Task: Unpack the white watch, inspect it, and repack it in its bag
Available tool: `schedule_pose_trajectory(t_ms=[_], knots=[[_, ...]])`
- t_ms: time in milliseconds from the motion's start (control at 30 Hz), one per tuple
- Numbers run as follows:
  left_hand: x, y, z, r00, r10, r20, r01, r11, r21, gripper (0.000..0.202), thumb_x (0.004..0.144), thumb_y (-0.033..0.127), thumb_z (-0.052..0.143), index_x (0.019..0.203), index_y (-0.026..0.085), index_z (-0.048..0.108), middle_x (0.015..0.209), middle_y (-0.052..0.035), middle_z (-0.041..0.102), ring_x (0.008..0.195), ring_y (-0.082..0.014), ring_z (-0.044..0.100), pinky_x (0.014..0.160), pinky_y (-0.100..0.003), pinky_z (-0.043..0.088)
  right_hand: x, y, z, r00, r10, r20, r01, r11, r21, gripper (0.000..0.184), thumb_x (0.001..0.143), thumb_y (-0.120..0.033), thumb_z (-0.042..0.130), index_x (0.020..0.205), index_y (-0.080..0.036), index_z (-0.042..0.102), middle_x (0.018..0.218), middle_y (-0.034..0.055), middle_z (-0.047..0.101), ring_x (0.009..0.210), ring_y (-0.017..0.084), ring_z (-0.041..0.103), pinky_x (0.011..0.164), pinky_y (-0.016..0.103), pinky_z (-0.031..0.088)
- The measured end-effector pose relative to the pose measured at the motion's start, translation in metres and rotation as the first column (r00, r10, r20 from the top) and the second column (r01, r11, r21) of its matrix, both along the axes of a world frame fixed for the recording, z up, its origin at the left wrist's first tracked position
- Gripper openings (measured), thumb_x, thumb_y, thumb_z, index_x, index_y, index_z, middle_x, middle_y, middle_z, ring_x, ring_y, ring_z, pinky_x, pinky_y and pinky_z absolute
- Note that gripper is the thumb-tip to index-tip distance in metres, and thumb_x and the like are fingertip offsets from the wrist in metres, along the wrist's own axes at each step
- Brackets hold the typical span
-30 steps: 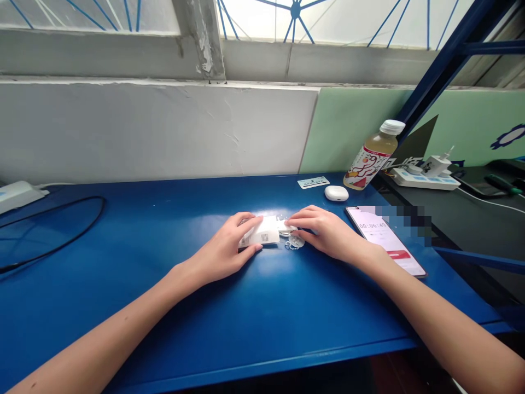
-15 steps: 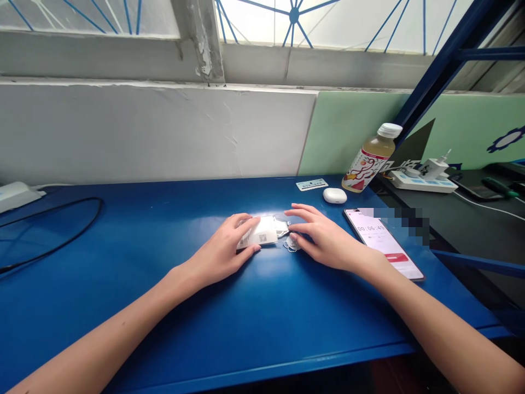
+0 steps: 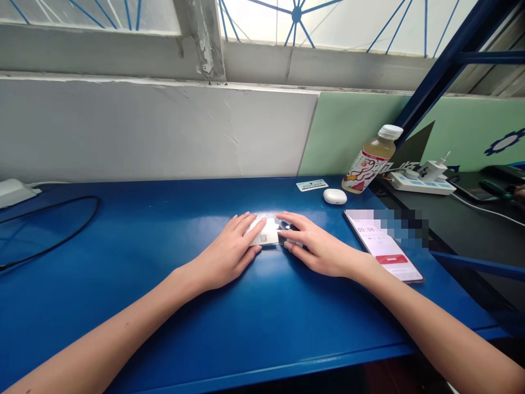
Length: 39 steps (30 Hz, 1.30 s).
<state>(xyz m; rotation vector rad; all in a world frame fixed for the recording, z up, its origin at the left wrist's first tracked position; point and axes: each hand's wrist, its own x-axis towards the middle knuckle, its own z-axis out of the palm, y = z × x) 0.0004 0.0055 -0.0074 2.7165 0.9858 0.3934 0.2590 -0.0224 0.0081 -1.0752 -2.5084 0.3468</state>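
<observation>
A small white packet (image 3: 266, 233) with a printed code lies on the blue table (image 3: 164, 284) between both hands. My left hand (image 3: 229, 253) rests flat on the packet's left part, fingers stretched out over it. My right hand (image 3: 315, 247) lies open to the packet's right, fingertips at its edge and covering the small ball chain that lies there.
A phone (image 3: 383, 246) with a lit timer screen lies right of my right hand. Behind it are a white earbud case (image 3: 334, 196), a small label card (image 3: 312, 185) and a drink bottle (image 3: 371, 160). A power strip (image 3: 422, 185) sits far right; a black cable (image 3: 53, 241) loops at left.
My right hand slid left onto the packet's right edge and now covers the ball chain. My left hand's fingers flattened over the packet.
</observation>
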Motion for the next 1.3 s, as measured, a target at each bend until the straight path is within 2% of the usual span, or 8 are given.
schedule_pose_trajectory(t_ms=[167, 333, 400, 467, 667, 967, 1167, 1300], knots=[[-0.001, 0.000, 0.003, 0.998, -0.004, -0.056, 0.004, 1.000, 0.003, 0.053, 0.103, 0.038, 0.038, 0.153, 0.021, 0.032, 0.158, -0.0144, 0.034, 0.147, -0.0337, 0.028, 0.117, -0.056, 0.024, 0.012, 0.004, 0.004, 0.996, -0.079, 0.037, 0.078, 0.997, 0.023, 0.036, 0.098, -0.031, 0.049, 0.129, -0.020, 0.063, 0.146, 0.0161, 0.052, 0.143, 0.034, 0.037, 0.111, 0.055, 0.041], [-0.002, 0.000, 0.003, 0.998, -0.003, -0.059, 0.003, 1.000, 0.005, 0.053, 0.104, 0.042, 0.036, 0.154, 0.023, 0.031, 0.159, -0.0133, 0.033, 0.147, -0.0335, 0.027, 0.117, -0.056, 0.024, 0.017, 0.011, 0.004, 0.974, -0.224, 0.026, 0.219, 0.967, 0.128, 0.027, 0.096, -0.030, 0.051, 0.103, -0.017, 0.073, 0.132, 0.0164, 0.063, 0.135, 0.036, 0.047, 0.107, 0.057, 0.045], [-0.001, 0.000, 0.004, 0.997, 0.000, -0.076, 0.001, 1.000, 0.010, 0.053, 0.105, 0.041, 0.034, 0.154, 0.022, 0.031, 0.158, -0.0141, 0.033, 0.147, -0.0339, 0.027, 0.117, -0.056, 0.025, 0.015, 0.011, 0.004, 0.978, -0.210, 0.013, 0.208, 0.974, 0.094, 0.026, 0.096, -0.030, 0.052, 0.100, -0.018, 0.074, 0.124, 0.0134, 0.068, 0.132, 0.034, 0.051, 0.106, 0.053, 0.047], [-0.001, 0.000, 0.004, 0.996, 0.002, -0.084, -0.001, 1.000, 0.014, 0.052, 0.105, 0.040, 0.032, 0.153, 0.021, 0.032, 0.158, -0.0148, 0.034, 0.147, -0.0342, 0.027, 0.117, -0.056, 0.025, 0.012, 0.009, 0.005, 0.986, -0.166, -0.035, 0.167, 0.985, 0.042, 0.026, 0.096, -0.032, 0.054, 0.107, -0.019, 0.073, 0.119, 0.0111, 0.071, 0.128, 0.031, 0.055, 0.105, 0.049, 0.048], [0.000, -0.001, 0.003, 0.999, 0.007, -0.044, -0.007, 1.000, 0.011, 0.051, 0.104, 0.037, 0.036, 0.153, 0.022, 0.034, 0.158, -0.0144, 0.035, 0.146, -0.0354, 0.028, 0.116, -0.058, 0.026, 0.000, 0.002, 0.006, 0.985, -0.072, -0.159, 0.062, 0.996, -0.065, 0.036, 0.095, -0.029, 0.056, 0.129, -0.019, 0.063, 0.128, 0.0101, 0.068, 0.121, 0.026, 0.061, 0.104, 0.044, 0.050], [0.000, -0.001, 0.001, 0.998, 0.013, -0.059, -0.012, 0.999, 0.031, 0.051, 0.104, 0.034, 0.037, 0.153, 0.023, 0.033, 0.158, -0.0137, 0.034, 0.147, -0.0351, 0.027, 0.116, -0.058, 0.026, -0.002, 0.000, -0.002, 0.986, -0.077, -0.148, 0.071, 0.996, -0.044, 0.039, 0.095, -0.036, 0.057, 0.129, -0.020, 0.063, 0.130, 0.0131, 0.064, 0.121, 0.028, 0.060, 0.103, 0.045, 0.050], [0.001, -0.002, 0.003, 0.995, 0.013, -0.103, -0.008, 0.999, 0.040, 0.051, 0.104, 0.033, 0.036, 0.153, 0.020, 0.033, 0.157, -0.0168, 0.035, 0.147, -0.0352, 0.026, 0.116, -0.057, 0.025, -0.003, -0.001, -0.004, 0.992, -0.057, -0.111, 0.055, 0.998, -0.022, 0.041, 0.096, -0.036, 0.055, 0.132, -0.017, 0.060, 0.136, 0.0154, 0.059, 0.126, 0.028, 0.055, 0.106, 0.046, 0.048], [0.002, -0.002, 0.004, 0.994, 0.019, -0.109, -0.015, 0.999, 0.035, 0.051, 0.104, 0.033, 0.036, 0.153, 0.020, 0.033, 0.156, -0.0166, 0.036, 0.146, -0.0351, 0.027, 0.116, -0.057, 0.026, -0.006, -0.003, -0.006, 0.998, -0.038, -0.058, 0.042, 0.996, 0.074, 0.039, 0.096, -0.034, 0.054, 0.130, -0.017, 0.060, 0.133, 0.0175, 0.060, 0.126, 0.030, 0.056, 0.103, 0.048, 0.050]])
